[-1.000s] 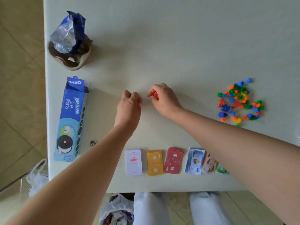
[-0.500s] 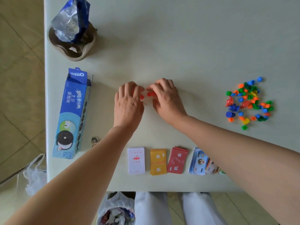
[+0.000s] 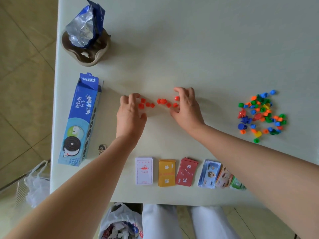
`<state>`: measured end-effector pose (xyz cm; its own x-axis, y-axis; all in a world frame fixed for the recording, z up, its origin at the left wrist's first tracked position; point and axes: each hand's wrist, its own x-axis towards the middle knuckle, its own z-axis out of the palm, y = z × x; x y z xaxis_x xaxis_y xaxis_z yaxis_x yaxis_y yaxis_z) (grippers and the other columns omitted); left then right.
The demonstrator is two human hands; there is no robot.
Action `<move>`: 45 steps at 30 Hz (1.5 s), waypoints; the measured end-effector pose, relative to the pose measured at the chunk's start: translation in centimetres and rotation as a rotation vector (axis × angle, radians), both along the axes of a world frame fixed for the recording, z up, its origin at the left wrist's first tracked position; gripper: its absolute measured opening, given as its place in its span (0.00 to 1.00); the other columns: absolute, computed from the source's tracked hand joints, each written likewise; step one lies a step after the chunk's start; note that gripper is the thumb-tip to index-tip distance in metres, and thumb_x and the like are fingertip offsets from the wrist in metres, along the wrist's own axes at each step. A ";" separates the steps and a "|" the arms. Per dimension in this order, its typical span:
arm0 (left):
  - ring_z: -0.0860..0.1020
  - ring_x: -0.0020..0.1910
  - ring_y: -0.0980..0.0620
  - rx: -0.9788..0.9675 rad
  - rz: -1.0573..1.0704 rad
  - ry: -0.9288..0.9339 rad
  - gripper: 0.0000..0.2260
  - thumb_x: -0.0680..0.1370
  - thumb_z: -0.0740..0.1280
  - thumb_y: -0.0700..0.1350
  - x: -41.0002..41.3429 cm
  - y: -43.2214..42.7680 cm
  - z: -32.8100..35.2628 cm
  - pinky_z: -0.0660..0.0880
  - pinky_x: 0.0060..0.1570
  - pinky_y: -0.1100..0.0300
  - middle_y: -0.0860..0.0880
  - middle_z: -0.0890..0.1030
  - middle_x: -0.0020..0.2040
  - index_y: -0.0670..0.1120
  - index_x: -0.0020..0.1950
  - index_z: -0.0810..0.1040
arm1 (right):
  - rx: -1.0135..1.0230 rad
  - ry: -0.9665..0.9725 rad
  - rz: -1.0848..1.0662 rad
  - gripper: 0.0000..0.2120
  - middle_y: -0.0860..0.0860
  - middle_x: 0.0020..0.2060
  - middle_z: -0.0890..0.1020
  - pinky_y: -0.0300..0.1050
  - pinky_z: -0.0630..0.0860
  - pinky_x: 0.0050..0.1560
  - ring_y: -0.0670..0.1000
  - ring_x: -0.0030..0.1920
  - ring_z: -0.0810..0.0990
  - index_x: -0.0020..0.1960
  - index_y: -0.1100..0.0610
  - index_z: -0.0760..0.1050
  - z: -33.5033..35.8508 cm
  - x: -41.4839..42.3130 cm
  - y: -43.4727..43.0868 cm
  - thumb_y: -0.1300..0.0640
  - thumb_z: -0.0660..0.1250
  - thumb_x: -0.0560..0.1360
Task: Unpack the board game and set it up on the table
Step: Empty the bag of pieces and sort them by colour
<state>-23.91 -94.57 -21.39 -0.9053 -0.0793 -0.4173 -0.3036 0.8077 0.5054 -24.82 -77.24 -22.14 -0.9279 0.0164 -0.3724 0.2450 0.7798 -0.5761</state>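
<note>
Hands split apart since half a second ago, uncovering red pieces (image 3: 161,101) in a loose row mid-table (image 3: 207,49). Left hand (image 3: 131,112) and right hand (image 3: 187,109) both released, fingers arched at the row's ends. Mixed pile (image 3: 262,114) well right; card stacks (image 3: 166,172) at near edge.

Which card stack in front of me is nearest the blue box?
The white stack, leftmost in the row; the yellow stack and red stack lie farther right from the blue box.
</note>
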 end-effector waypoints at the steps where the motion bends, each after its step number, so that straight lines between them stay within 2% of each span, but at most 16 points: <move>1: 0.76 0.49 0.44 0.026 0.000 0.007 0.22 0.71 0.68 0.36 -0.2 0.2 0.0 0.68 0.48 0.60 0.45 0.71 0.58 0.45 0.64 0.71 | -0.003 -0.002 0.003 0.24 0.59 0.56 0.70 0.53 0.77 0.53 0.55 0.49 0.80 0.65 0.61 0.70 -0.1 -0.3 -0.7 0.67 0.69 0.70; 4: 0.77 0.49 0.46 0.061 0.002 0.024 0.17 0.72 0.68 0.36 -0.8 0.4 -0.1 0.68 0.47 0.62 0.45 0.74 0.56 0.45 0.61 0.74 | -0.014 -0.007 0.044 0.20 0.59 0.54 0.72 0.53 0.75 0.52 0.60 0.44 0.80 0.62 0.60 0.73 -0.1 -1.1 -2.5 0.66 0.68 0.70; 8: 0.78 0.46 0.46 0.070 0.010 0.035 0.14 0.72 0.69 0.37 -1.4 0.0 -0.2 0.68 0.45 0.62 0.46 0.75 0.52 0.45 0.57 0.77 | -0.059 0.005 0.072 0.16 0.58 0.53 0.72 0.49 0.74 0.51 0.60 0.45 0.79 0.60 0.59 0.74 0.1 -1.8 -4.5 0.64 0.68 0.72; 13: 0.76 0.45 0.46 0.030 0.024 0.062 0.10 0.75 0.67 0.39 -1.3 -1.8 -0.1 0.63 0.42 0.65 0.45 0.75 0.52 0.44 0.56 0.77 | -0.106 0.009 0.094 0.19 0.56 0.53 0.73 0.47 0.75 0.49 0.58 0.41 0.80 0.59 0.57 0.76 0.0 -2.2 -6.0 0.68 0.69 0.69; 16: 0.76 0.46 0.45 0.012 0.033 0.052 0.13 0.74 0.65 0.37 -0.9 -2.8 -0.1 0.63 0.43 0.64 0.44 0.75 0.53 0.44 0.57 0.76 | -0.117 0.002 0.120 0.21 0.55 0.53 0.73 0.44 0.74 0.49 0.56 0.41 0.79 0.59 0.57 0.76 -0.1 -2.2 -6.7 0.69 0.69 0.68; 18: 0.75 0.47 0.45 0.008 0.033 0.038 0.15 0.73 0.65 0.36 -0.7 -3.2 0.0 0.62 0.42 0.64 0.44 0.75 0.54 0.44 0.59 0.76 | -0.125 -0.001 0.128 0.22 0.56 0.53 0.73 0.46 0.75 0.49 0.57 0.42 0.79 0.60 0.58 0.74 0.0 -2.3 -7.1 0.68 0.69 0.67; 20: 0.76 0.47 0.43 0.014 0.021 0.033 0.17 0.72 0.66 0.35 -0.7 -3.4 0.1 0.64 0.43 0.62 0.43 0.73 0.56 0.43 0.61 0.74 | -0.139 -0.021 0.140 0.27 0.57 0.56 0.72 0.47 0.75 0.52 0.58 0.46 0.80 0.66 0.59 0.70 0.2 -2.6 -7.3 0.66 0.70 0.68; 23: 0.76 0.49 0.41 0.033 -0.046 0.033 0.25 0.71 0.69 0.36 -0.8 -3.2 0.0 0.69 0.46 0.58 0.42 0.70 0.60 0.43 0.67 0.70 | -0.166 -0.108 0.254 0.41 0.57 0.62 0.68 0.35 0.71 0.56 0.50 0.57 0.78 0.76 0.58 0.57 0.4 -3.1 -7.0 0.65 0.72 0.67; 25: 0.76 0.50 0.42 0.038 -0.097 0.024 0.31 0.69 0.72 0.36 -1.2 -3.0 -0.1 0.70 0.48 0.59 0.41 0.68 0.61 0.43 0.71 0.67 | -0.121 -0.145 0.366 0.44 0.56 0.62 0.66 0.41 0.72 0.59 0.52 0.59 0.77 0.77 0.56 0.54 0.5 -3.4 -6.9 0.63 0.72 0.66; 28: 0.76 0.50 0.42 0.044 -0.140 0.021 0.29 0.69 0.71 0.36 -1.9 -2.9 0.0 0.67 0.47 0.63 0.42 0.68 0.60 0.45 0.69 0.69 | -0.041 -0.153 0.394 0.35 0.56 0.60 0.68 0.49 0.74 0.55 0.60 0.54 0.78 0.72 0.55 0.63 0.6 -3.6 -7.2 0.62 0.72 0.68; 32: 0.76 0.48 0.42 0.027 -0.151 0.032 0.21 0.70 0.68 0.34 -1.7 -3.4 0.0 0.67 0.45 0.62 0.42 0.71 0.57 0.44 0.63 0.74 | -0.038 -0.113 0.307 0.23 0.58 0.58 0.71 0.51 0.74 0.52 0.62 0.51 0.78 0.63 0.59 0.70 0.5 -3.4 -7.8 0.64 0.70 0.69; 39: 0.77 0.44 0.42 -0.001 -0.096 0.053 0.17 0.71 0.69 0.34 0.2 -5.1 -0.3 0.71 0.42 0.57 0.42 0.73 0.54 0.44 0.59 0.77 | -0.060 -0.069 0.375 0.19 0.58 0.55 0.72 0.54 0.74 0.46 0.64 0.47 0.78 0.59 0.61 0.72 0.1 -2.0 -9.3 0.65 0.71 0.69; 45: 0.76 0.45 0.41 -0.043 -0.025 0.029 0.17 0.72 0.69 0.35 1.5 -5.8 0.2 0.67 0.42 0.58 0.42 0.73 0.55 0.44 0.60 0.77 | -0.069 -0.065 0.431 0.19 0.60 0.54 0.71 0.58 0.75 0.45 0.66 0.45 0.78 0.59 0.62 0.72 0.0 -0.8 -10.6 0.65 0.70 0.70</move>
<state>-22.37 -100.39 -21.22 -0.9188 -0.0738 -0.3877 -0.2689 0.8361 0.4782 -25.65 -87.85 -22.18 -0.8191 -0.3938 -0.4171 -0.0567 0.7792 -0.6241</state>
